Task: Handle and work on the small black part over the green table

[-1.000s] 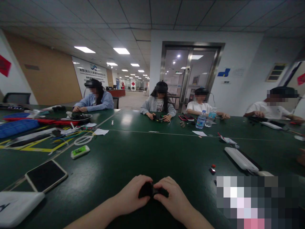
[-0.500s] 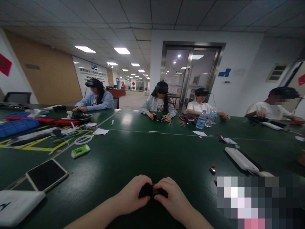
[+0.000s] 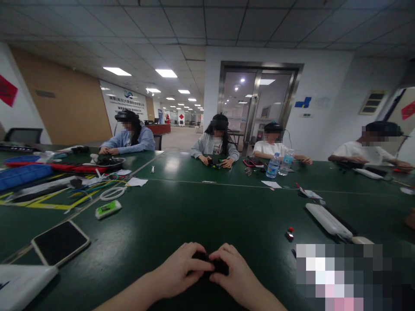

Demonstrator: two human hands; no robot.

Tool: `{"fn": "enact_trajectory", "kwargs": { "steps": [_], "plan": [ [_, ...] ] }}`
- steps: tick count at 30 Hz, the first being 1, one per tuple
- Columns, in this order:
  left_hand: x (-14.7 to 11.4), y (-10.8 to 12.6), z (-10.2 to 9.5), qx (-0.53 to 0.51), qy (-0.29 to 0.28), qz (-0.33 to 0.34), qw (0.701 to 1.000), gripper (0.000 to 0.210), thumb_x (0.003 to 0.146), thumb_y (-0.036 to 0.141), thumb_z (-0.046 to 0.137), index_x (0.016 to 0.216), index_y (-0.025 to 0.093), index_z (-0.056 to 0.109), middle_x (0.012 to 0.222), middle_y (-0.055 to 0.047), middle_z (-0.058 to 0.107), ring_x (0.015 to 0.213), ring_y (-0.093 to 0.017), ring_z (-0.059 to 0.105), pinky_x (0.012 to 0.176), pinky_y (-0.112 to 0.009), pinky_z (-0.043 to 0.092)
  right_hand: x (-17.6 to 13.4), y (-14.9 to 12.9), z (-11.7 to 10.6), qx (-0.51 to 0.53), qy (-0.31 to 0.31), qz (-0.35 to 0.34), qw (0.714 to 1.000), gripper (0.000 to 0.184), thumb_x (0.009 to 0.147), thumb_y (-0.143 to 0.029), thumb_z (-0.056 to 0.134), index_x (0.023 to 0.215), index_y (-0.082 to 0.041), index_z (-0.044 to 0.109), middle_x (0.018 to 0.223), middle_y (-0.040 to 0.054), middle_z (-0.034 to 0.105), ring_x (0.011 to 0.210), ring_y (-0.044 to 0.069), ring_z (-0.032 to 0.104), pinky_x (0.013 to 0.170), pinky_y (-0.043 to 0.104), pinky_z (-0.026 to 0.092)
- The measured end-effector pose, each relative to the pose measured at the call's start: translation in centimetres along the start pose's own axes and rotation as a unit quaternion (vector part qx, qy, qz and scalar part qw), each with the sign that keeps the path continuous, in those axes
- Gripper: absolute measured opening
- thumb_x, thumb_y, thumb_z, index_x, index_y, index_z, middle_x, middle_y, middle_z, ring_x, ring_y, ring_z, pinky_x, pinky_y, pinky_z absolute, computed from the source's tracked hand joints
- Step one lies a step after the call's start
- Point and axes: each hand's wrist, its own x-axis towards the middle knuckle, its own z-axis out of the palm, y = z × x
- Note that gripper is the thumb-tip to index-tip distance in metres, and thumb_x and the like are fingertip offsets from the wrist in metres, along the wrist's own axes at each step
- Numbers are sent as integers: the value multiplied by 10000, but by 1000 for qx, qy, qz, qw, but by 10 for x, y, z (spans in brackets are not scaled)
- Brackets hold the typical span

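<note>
Close to the near edge of the dark green table [image 3: 168,216], a small black object [image 3: 221,266] is held between my two hands. Its kind cannot be made out, since the fingers cover much of it. My left hand [image 3: 183,268] grips it from the left, with thumb and fingers curled round its side. From the right, my right hand [image 3: 231,270] pinches the other end, fingers bent over the top and thumb below. The fingertips of both hands almost meet at the middle of the black object.
At left lie a phone [image 3: 61,242], a white box [image 3: 24,285], a green-and-white packet [image 3: 108,209], coiled white cable [image 3: 113,193] and blue trays [image 3: 26,176]. A small red-topped item [image 3: 289,234] and a long white case [image 3: 329,219] lie right. Several people sit opposite, near two bottles [image 3: 274,165].
My left thumb has shifted right across the front of the black object, toward my right fingers. Both hands still hold it. The whole view has tilted slightly upward.
</note>
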Motion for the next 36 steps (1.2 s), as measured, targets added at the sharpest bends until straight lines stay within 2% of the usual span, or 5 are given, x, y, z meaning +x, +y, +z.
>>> {"fn": "enact_trajectory", "kwargs": {
  "steps": [4,10,19,25,36],
  "plan": [
    [-3,-22,-5,19,29,-33,999,408,858,204,449,1187,427,545,1206,-23,501,1074,-218,481,925,-387,383,0,5,-7,15,20,24,999,290,668,-181,676,946,-261,661,934,11,573,900,191,547,791,297,426],
    [-20,-86,-29,92,112,-194,970,379,867,247,408,1183,376,572,1203,-25,516,1080,-214,499,930,-373,391,3,18,-12,35,44,40,998,219,729,-270,639,946,-285,665,931,7,579,867,190,570,739,299,445],
    [-86,-161,-73,151,195,-566,787,467,892,349,282,1317,278,463,1203,-135,538,1080,-320,529,838,-451,447,5,27,-13,15,9,60,998,245,774,-327,605,1005,-253,641,974,17,571,889,173,563,750,272,452],
    [-96,-171,-71,175,263,-601,735,458,869,351,327,1290,294,496,1177,-139,576,1054,-355,539,844,-493,438,9,39,-11,-6,7,63,998,224,814,-340,551,999,-250,639,956,18,589,866,176,573,738,270,450],
    [-92,-160,-75,155,242,-616,733,463,884,337,289,1303,262,472,1265,-120,535,1136,-353,489,895,-484,409,6,30,-22,-23,-27,87,996,223,812,-352,540,976,-246,649,915,22,625,838,180,576,712,278,440]
  ]
}}
